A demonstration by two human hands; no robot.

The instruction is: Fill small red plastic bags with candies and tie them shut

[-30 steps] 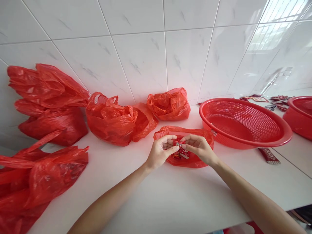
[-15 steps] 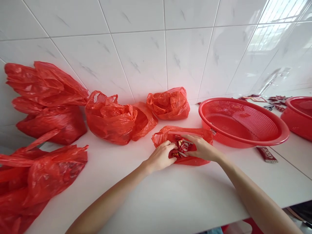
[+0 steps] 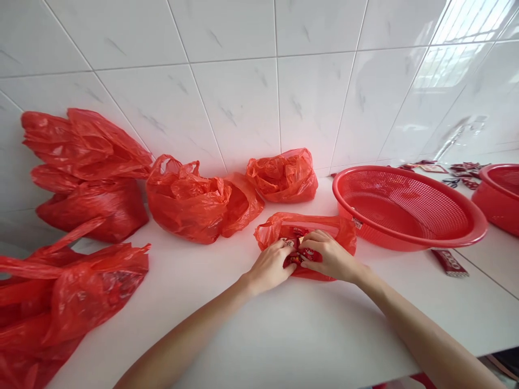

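Note:
A small red plastic bag (image 3: 340,229) lies open on the white counter (image 3: 259,324) in front of me. Both of my hands are inside its mouth. My left hand (image 3: 271,266) has its fingers curled over small red wrapped sweets (image 3: 300,255). My right hand (image 3: 330,258) is curled next to it, its fingertips pressed on the same sweets. The two hands touch at the fingertips.
A red mesh basket (image 3: 409,208) stands right of the bag, a second one (image 3: 498,189) at the far right. A red packet (image 3: 449,262) lies by the basket. Several red bags (image 3: 194,200) (image 3: 284,175) (image 3: 87,173) (image 3: 68,292) line the tiled wall and the left side.
My hands held a small sweet raised above the bag a second ago. They have dropped into the bag's mouth and now rest on the sweets there.

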